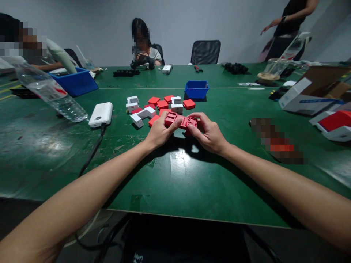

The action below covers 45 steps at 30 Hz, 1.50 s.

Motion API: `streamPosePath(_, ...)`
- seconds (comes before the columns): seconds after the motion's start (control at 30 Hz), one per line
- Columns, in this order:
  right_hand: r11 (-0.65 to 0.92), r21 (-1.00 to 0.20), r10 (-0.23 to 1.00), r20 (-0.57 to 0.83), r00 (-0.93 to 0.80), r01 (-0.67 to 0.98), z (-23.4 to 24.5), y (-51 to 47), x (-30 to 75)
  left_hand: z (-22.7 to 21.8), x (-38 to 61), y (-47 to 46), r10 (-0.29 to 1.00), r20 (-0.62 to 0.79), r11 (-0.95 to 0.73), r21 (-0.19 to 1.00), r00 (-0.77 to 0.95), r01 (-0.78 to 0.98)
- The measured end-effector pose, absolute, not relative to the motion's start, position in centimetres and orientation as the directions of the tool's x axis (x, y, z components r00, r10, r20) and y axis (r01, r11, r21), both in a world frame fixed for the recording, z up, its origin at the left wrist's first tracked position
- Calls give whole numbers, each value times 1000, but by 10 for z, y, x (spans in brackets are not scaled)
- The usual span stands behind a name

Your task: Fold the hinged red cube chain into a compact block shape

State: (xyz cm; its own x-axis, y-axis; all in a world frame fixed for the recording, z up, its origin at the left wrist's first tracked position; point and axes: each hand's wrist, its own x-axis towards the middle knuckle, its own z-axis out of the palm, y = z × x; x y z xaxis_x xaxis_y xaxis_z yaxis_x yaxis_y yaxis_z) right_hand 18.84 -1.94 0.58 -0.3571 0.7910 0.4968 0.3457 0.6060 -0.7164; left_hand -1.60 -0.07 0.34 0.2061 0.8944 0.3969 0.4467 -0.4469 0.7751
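Just above the table, my left hand (159, 130) is closed on the left end of a red plastic part (171, 119) with open compartments. My right hand (210, 134) grips the right end, where small raised details (189, 121) show. Whether it is one hinged piece or two pieces held together, I cannot tell. Behind my hands lies a loose group of red square pieces (189, 104) and white blocky parts (177, 105), several of the red ones close together. Another white part (143, 114) rests near my left fingers.
A small blue bin (196, 90) stands beyond the pieces. To the left are a white power bank (101, 114) with a black cable, a tilted plastic bottle (60, 95) and a larger blue bin (79, 83). An open cardboard box (307, 95) stands right. Other people are around the table.
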Motion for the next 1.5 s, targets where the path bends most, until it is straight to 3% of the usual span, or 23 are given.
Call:
streamPosePath(0.13, 651, -619, 758, 552, -347, 439, 7, -17, 189, 2, -18, 0, 896, 383, -445, 770, 226, 458)
streamPosePath(0.27, 632, -620, 774, 523, -356, 464, 4, -12, 192, 0, -18, 0, 876, 424, -482, 736, 230, 475)
streamPosePath(0.57, 712, -501, 700, 557, -446, 491, -1, -6, 195, -4, -16, -1, 733, 561, -670, 501, 384, 548)
streamPosePath(0.83, 717, -479, 691, 589, -420, 507, -1, -5, 196, -5, -18, -1, 718, 545, -686, 449, 433, 573)
streamPosePath(1.17, 676, -595, 726, 639, -253, 436, -3, -6, 193, -5, -18, -1, 811, 484, -584, 639, 329, 500)
streamPosePath(1.33, 730, -520, 670, 675, -310, 443, -3, -6, 193, -5, -17, 0, 848, 468, -530, 748, 248, 400)
streamPosePath(1.5, 746, -444, 647, 658, -385, 496, 0, -9, 193, -5, -17, 5, 915, 364, -400, 872, 173, 283)
